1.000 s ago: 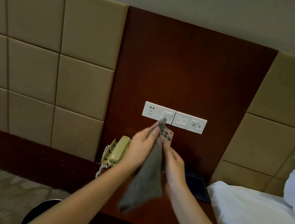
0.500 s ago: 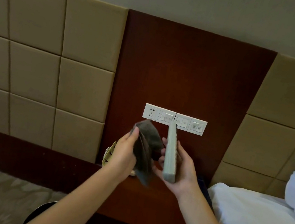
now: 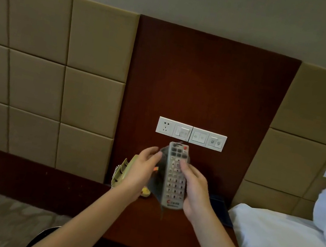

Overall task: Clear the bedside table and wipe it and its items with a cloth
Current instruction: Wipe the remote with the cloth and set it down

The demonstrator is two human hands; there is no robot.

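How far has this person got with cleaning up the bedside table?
Roughly early on. Done: the remote is off the bedside table. In hand: the right hand holds it while the left hand holds the grey cloth behind it. Remaining: the telephone and a dark flat item sit on that table, so clearing and wiping its top look unfinished.

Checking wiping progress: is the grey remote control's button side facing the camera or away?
Facing the camera: the grey remote control shows its number buttons.
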